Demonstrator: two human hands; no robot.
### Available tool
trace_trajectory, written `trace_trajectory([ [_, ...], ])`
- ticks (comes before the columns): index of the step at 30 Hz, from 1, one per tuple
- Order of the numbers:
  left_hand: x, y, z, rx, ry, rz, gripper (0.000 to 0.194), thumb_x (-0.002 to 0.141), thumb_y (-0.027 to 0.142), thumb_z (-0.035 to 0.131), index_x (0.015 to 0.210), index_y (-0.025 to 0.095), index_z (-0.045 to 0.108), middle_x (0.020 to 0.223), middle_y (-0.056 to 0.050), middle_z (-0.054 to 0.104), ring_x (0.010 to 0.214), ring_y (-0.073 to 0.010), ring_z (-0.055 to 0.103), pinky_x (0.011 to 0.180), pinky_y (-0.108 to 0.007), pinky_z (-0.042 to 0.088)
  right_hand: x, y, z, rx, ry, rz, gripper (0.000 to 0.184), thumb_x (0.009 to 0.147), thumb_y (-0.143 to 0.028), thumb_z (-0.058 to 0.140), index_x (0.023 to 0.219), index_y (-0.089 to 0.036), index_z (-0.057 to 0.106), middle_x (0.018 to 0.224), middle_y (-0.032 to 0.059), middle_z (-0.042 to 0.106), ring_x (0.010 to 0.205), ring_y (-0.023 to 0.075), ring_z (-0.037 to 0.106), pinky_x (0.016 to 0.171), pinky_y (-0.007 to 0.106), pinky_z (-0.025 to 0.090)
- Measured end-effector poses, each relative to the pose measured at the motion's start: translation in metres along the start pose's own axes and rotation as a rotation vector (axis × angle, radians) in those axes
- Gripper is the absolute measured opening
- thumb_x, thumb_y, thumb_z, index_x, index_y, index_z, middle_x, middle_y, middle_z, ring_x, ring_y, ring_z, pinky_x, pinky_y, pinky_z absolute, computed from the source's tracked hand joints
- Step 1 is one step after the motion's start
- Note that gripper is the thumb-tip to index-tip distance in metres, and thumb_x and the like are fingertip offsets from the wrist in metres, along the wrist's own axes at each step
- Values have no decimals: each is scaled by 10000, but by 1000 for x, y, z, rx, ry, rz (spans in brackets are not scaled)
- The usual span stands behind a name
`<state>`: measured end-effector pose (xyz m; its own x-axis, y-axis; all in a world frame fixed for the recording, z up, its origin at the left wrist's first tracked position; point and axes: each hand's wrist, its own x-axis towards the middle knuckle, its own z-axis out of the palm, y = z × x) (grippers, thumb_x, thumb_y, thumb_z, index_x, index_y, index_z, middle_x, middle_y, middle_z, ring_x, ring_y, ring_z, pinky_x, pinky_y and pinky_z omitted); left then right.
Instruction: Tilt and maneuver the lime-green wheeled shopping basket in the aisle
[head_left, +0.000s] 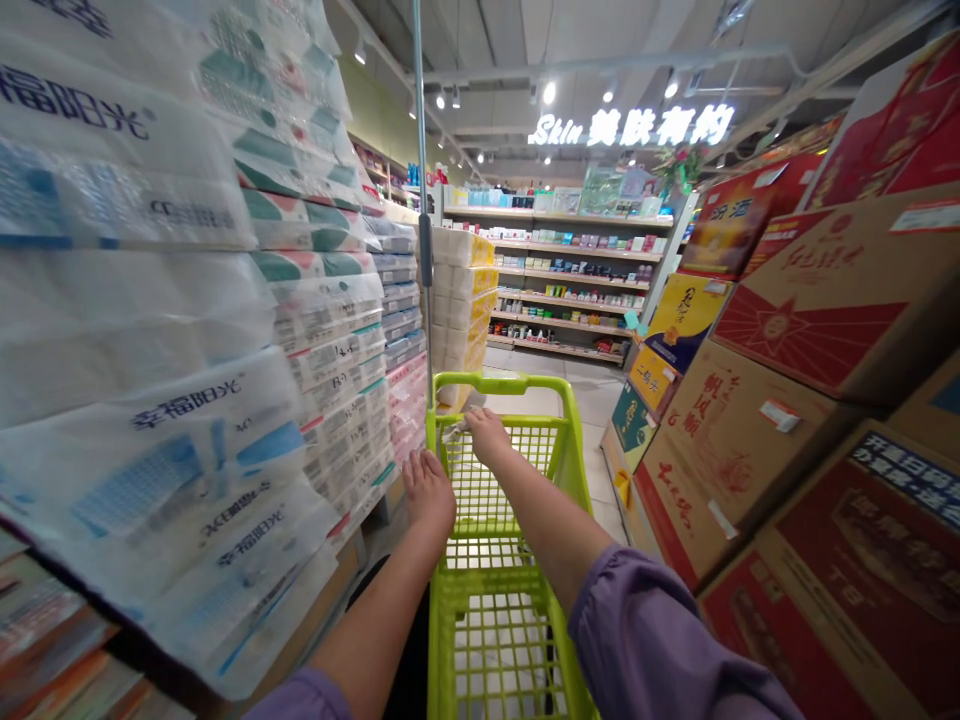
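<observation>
A lime-green shopping basket cart (568, 430) with grid walls stands in front of me, its handle bar (499, 382) raised at the far end. At the basket's far left corner, my right hand (489, 436) has its fingers bent down by the rim, over a small greyish-white thing (454, 431) too unclear to name. My left hand (430, 495) is close to the basket's left side, back of the hand up and fingers stretched forward; nothing shows in it. Whether it touches the rim cannot be made out. A thin metal pole (420, 120) rises at the basket's left corner.
Tall stacks of wrapped tissue packs (150, 420) line the left, close to my left arm. Cardboard cartons (739, 430) are piled along the right. Ahead, shelves (570, 265) of small goods stand under a lit sign (630, 126), beyond a tiled floor (555, 362).
</observation>
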<state>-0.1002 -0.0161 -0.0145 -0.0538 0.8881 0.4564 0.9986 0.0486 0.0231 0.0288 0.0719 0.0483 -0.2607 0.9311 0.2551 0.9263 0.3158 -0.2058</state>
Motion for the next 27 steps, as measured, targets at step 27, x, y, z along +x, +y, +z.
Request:
trace_trajectory([
  [27,25,77,43,-3,-656,332,958,646,106,693,1494,210,260,1585,-143,111,1442,-394,115,1122,-564,243,-35,131,-10,-32,98,231,379,889,-104,410,1178,-215,627,1301,67,598,1186,236,518,976,342,398],
])
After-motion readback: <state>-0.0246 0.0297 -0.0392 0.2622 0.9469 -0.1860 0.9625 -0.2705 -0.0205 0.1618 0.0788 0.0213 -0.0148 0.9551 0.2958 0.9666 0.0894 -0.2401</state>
